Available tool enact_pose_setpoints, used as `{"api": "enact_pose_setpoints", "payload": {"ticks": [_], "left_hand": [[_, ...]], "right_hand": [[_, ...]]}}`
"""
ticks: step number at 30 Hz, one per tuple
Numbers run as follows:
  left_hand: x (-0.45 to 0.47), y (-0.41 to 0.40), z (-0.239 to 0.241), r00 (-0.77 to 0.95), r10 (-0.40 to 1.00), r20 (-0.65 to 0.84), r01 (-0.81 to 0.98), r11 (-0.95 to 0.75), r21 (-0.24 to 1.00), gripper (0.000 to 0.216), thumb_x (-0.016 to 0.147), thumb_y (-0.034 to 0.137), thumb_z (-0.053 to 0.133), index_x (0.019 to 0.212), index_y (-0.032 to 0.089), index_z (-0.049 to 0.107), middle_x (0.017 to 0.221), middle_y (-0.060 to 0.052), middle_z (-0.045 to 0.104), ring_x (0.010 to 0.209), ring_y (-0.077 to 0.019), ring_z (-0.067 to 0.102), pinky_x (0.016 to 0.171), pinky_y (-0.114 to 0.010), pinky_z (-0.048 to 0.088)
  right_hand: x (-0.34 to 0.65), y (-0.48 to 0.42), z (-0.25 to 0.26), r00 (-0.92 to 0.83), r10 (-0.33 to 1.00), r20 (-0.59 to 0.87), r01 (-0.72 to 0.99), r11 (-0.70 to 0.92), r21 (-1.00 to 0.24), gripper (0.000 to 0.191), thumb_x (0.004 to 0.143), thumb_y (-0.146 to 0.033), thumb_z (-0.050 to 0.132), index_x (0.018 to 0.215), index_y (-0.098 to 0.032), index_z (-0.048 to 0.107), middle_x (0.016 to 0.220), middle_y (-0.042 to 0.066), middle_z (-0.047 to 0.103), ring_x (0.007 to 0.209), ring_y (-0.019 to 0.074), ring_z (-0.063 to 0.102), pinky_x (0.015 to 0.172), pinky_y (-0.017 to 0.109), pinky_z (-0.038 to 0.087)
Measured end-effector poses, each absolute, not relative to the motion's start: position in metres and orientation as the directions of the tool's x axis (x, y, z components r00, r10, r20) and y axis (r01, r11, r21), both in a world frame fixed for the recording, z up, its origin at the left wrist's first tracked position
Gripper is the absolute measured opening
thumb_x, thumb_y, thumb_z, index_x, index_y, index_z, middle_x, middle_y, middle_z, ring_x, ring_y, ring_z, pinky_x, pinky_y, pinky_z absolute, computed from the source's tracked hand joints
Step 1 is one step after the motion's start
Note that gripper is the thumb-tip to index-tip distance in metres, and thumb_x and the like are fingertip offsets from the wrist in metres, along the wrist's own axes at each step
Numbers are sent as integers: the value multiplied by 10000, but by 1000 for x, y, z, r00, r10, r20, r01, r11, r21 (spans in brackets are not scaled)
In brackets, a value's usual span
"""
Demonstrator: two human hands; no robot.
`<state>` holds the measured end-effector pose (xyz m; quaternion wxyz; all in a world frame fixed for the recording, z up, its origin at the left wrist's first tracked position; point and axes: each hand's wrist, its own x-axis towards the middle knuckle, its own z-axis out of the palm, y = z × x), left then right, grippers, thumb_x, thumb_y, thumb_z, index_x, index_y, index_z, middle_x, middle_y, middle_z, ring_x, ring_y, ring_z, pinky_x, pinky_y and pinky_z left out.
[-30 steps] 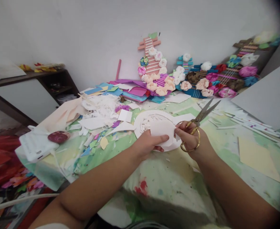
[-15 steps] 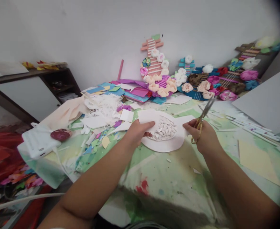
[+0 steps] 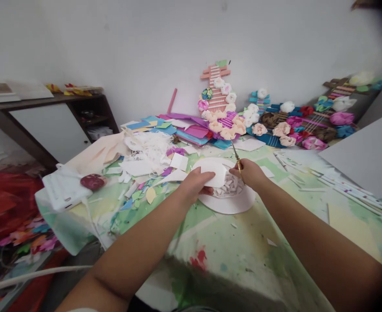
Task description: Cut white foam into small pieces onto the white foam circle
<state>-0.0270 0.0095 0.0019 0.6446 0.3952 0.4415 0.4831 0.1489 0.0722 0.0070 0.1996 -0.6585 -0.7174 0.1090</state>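
My left hand (image 3: 194,185) pinches a white paper piece (image 3: 214,175) over a round white paper plate (image 3: 230,203). The plate holds a heap of small white paper cuttings (image 3: 230,187). My right hand (image 3: 248,172) grips gold-handled scissors (image 3: 236,157), whose blades point up and away from me, just right of the paper piece. Both hands hover over the plate on the green, paint-stained table (image 3: 243,247).
Left of the plate lie white and coloured paper scraps (image 3: 145,173) and a white bundle with a dark red object (image 3: 93,182). Stacked coloured sheets (image 3: 181,125) and paper-flower crafts (image 3: 262,117) line the wall. A grey board (image 3: 366,151) and thin white strips (image 3: 340,184) are right.
The left hand has picked a white paper piece back up over the plate. The right hand with the scissors moved left toward it, blades now pointing steeply up.
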Motion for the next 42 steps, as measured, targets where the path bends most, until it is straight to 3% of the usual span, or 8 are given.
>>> {"api": "enact_pose_setpoints", "payload": {"ticks": [4,13,21,23,27,35,39,42], "left_hand": [[-27,8,3,168,969,-180,-362,230,903,183,561,149,481,742,155,462,540,7,514,380,-87,460,379,-235,420],[-26,6,6,208,966,-154,-374,224,900,162,558,142,463,719,154,449,564,1,510,397,-90,467,383,-243,424],[-26,3,4,292,949,-116,-269,197,943,209,559,154,476,768,155,470,675,-37,533,549,-137,526,421,-250,442],[-25,2,4,291,952,-93,-236,166,958,206,564,153,475,771,154,479,691,-40,538,556,-136,529,432,-249,444],[-22,-2,7,308,949,-70,-113,110,987,231,579,180,510,809,154,502,690,-33,545,510,-112,526,443,-228,432],[-19,-8,13,342,939,-48,39,37,999,197,600,246,544,762,134,532,529,20,481,418,-52,436,393,-165,355],[-19,-11,13,426,901,-79,64,57,996,171,623,239,526,748,123,505,516,29,468,405,-46,429,381,-160,346],[-18,-12,13,475,875,-95,87,61,994,154,634,238,521,726,118,488,505,28,467,407,-46,431,380,-158,342]], "right_hand": [[150,72,12,-103,984,144,914,151,-377,254,591,-418,514,679,-179,502,640,17,537,567,122,458,481,224,301],[152,67,14,-135,979,154,923,181,-340,161,607,-333,515,675,-187,523,641,13,547,571,120,456,491,216,291],[161,27,30,-111,978,175,891,176,-419,374,714,-495,307,692,-176,501,563,1,520,482,104,436,453,219,299],[165,9,33,-153,981,122,849,194,-491,395,710,-503,309,676,-168,516,584,12,532,519,119,455,465,225,310],[171,-20,28,-179,983,-31,854,140,-500,368,685,-504,362,657,-178,530,621,18,543,578,149,482,490,239,328],[174,-35,15,-222,975,31,811,202,-549,368,690,-479,388,846,-175,523,845,52,523,774,181,491,661,278,360],[177,-37,10,-234,972,15,831,209,-515,378,703,-499,357,804,-171,515,779,46,533,705,166,497,605,261,355],[176,-41,8,-228,974,11,888,213,-408,404,720,-524,303,656,-174,495,663,33,522,598,141,477,527,241,321]]}}
